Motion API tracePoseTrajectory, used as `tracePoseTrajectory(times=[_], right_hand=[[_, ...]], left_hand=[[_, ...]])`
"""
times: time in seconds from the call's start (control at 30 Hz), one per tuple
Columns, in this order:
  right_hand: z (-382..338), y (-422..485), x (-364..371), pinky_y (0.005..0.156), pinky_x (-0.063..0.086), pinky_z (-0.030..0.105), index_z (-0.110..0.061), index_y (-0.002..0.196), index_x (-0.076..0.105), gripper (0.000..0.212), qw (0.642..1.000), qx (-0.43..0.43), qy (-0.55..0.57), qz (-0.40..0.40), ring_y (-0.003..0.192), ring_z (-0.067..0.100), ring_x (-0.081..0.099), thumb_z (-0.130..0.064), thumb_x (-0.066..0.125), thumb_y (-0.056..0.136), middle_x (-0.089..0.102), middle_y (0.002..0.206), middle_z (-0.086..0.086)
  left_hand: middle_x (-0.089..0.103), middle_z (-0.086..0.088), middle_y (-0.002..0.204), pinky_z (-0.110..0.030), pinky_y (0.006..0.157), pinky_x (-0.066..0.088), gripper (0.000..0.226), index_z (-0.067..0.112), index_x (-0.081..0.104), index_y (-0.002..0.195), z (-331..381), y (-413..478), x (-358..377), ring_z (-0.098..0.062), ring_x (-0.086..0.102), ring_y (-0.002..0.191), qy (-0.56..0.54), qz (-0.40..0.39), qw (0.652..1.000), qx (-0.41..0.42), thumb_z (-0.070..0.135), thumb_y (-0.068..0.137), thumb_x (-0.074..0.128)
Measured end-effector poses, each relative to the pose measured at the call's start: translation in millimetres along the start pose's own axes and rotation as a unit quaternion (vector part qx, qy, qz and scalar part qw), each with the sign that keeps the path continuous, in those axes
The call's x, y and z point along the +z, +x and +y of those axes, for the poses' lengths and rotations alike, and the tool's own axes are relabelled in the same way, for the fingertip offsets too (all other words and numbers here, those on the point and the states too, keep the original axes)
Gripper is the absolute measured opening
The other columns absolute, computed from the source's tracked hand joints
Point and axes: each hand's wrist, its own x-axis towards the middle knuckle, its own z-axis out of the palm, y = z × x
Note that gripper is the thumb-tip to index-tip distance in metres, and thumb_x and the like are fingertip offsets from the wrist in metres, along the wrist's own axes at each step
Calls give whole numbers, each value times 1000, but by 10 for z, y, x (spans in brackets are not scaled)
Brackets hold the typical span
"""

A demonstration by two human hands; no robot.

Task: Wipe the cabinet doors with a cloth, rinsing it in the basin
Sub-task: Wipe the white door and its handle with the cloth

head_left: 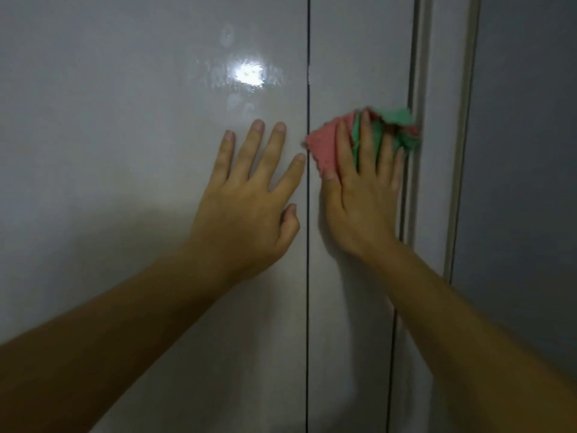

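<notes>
Your forearms reach up from below, both palms toward cabinet. Left hand (249, 195) flat, fingers spread, bracing left door (125, 157), holding nothing. Right hand (359, 201) flat, straight fingers pressing cloth (324, 146) on right door (352, 57), near its right edge. Risk: cloth bunched under fingertips only, may slide free at door edge. Risk: wet patch (246, 73) on left door may dry streaky. Basin not in view.

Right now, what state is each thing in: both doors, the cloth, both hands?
left door: shut, wet smears around the glare.
right door: shut.
cloth: crumpled, pressed against the right door.
left hand: fingers spread, flat on the left door, empty.
right hand: fingers straight, pressing the cloth.
</notes>
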Motion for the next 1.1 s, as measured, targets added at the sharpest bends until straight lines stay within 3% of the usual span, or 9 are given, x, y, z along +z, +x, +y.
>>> tracePoseTrajectory(times=[0.13, 0.23, 0.37, 0.47, 0.73, 0.8, 0.93, 1.0, 1.1], right_hand=[[-303, -619, 131, 123, 1, 64, -16, 162, 11, 63, 995, -96, -11, -26, 154, 44, -1, -38, 28, 106, 1, 169, 15], [-379, -1128, 195, 122, 4, 64, -21, 161, 16, 61, 988, -145, -22, -50, 152, 47, 14, -40, 29, 105, 7, 169, 10], [-663, -408, 98, 123, 2, 62, -23, 163, 8, 64, 990, -128, -35, -45, 153, 45, 8, -44, 25, 105, 4, 170, 10], [-1017, 55, 63, 124, -1, 61, -22, 163, 5, 64, 998, -63, -12, -12, 155, 43, -3, -44, 22, 106, -1, 170, 10], [-1229, -864, 212, 123, 4, 62, -22, 160, 22, 62, 975, -205, -55, -65, 151, 44, 18, -41, 36, 103, 12, 168, 8], [-1313, -592, 148, 124, 4, 61, -24, 162, 17, 62, 975, -207, -56, -64, 154, 42, 10, -42, 33, 104, 7, 170, 7], [-1550, -27, 88, 124, -1, 59, -22, 163, 10, 62, 992, -119, -20, -25, 155, 41, -3, -44, 25, 107, 1, 170, 8], [-1612, -230, 141, 124, 0, 61, -22, 163, 10, 63, 990, -135, -26, -30, 155, 42, -2, -43, 28, 106, -1, 170, 8], [-1643, -890, 260, 123, 4, 64, -23, 161, 15, 64, 977, -196, -43, -73, 152, 48, 13, -42, 35, 103, 6, 169, 9]], left_hand=[[20, -22, 166, -58, 125, 13, 67, 11, 33, 157, -116, -59, -138, -40, 13, 155, -52, -3, 999, 7, 40, 98, 35], [14, -22, 168, -59, 125, 9, 70, 11, 26, 160, -342, -252, -315, -41, 8, 156, -7, -7, 999, -33, 42, 97, 34], [11, -25, 167, -64, 123, 2, 66, 14, 30, 159, -829, -614, -434, -48, 6, 154, 51, 1, 991, -120, 47, 101, 31], [9, -22, 169, -67, 121, 1, 68, 21, 23, 162, -1037, -753, -350, -46, 3, 155, 72, -25, 989, -128, 56, 104, 22], [7, -18, 170, -70, 119, 6, 73, 25, 18, 163, -1061, -771, -385, -45, 3, 155, 68, -46, 990, -118, 64, 101, 11], [4, -18, 170, -70, 119, 6, 75, 25, 14, 163, -1072, -774, -402, -44, 1, 155, 64, -55, 990, -116, 66, 101, 8], [7, -16, 170, -65, 122, 9, 79, 19, 15, 163, -1115, -796, -426, -39, 4, 157, 34, -43, 991, -119, 67, 101, 8], [8, -18, 170, -63, 123, 9, 79, 16, 16, 162, -1228, -893, -477, -39, 5, 157, 29, -32, 992, -117, 66, 101, 12], [6, -19, 169, -70, 120, 4, 75, 21, 19, 162, -1524, -1133, -600, -45, 3, 155, 75, -40, 986, -144, 65, 101, 15]])
